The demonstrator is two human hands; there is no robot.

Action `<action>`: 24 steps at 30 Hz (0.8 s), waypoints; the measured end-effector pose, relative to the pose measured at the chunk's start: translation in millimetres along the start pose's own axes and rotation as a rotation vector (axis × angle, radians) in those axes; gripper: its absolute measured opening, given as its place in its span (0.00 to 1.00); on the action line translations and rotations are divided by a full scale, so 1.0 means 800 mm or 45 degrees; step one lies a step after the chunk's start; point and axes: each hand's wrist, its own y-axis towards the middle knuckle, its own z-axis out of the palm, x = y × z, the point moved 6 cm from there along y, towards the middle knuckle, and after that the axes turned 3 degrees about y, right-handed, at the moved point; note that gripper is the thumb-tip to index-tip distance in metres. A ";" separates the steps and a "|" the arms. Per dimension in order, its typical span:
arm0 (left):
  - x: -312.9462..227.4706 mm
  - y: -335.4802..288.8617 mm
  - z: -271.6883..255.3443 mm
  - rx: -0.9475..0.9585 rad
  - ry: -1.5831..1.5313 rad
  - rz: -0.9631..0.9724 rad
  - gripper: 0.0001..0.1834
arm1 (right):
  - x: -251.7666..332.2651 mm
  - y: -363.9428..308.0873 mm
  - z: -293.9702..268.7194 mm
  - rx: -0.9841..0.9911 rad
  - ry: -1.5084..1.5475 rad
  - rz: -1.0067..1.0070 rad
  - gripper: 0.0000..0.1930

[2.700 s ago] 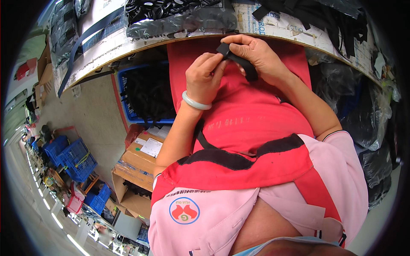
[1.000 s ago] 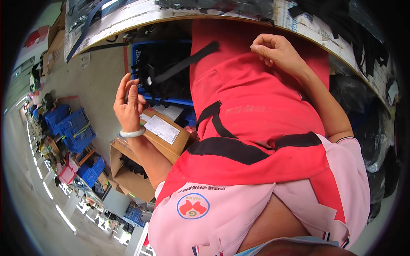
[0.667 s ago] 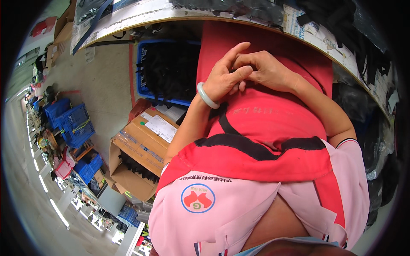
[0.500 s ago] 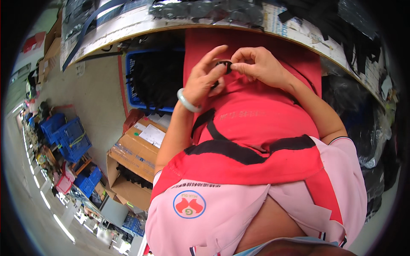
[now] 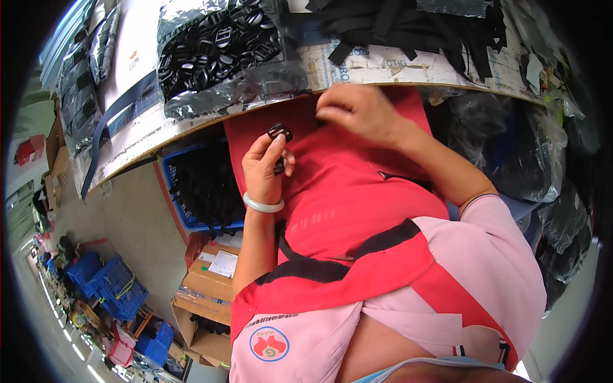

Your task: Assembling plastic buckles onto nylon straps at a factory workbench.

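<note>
Left hand (image 5: 263, 173) pinches a black buckle (image 5: 280, 131) over the red apron (image 5: 364, 172), right hand (image 5: 361, 113) blurred near the table (image 5: 316, 67), can't tell its grip; buckle looks light, stiff, slick, so side edges probably hold best.

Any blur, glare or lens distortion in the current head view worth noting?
In the head view, the right hand looks motion-blurred, the left hand and black buckle sharper; same view, glare streaks the plastic bag at right, the workbench appears bowed, and the corners fall black.
</note>
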 end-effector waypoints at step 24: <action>0.031 0.000 0.004 0.132 0.260 -0.138 0.10 | -0.036 0.017 -0.098 -0.287 -0.583 -0.187 0.18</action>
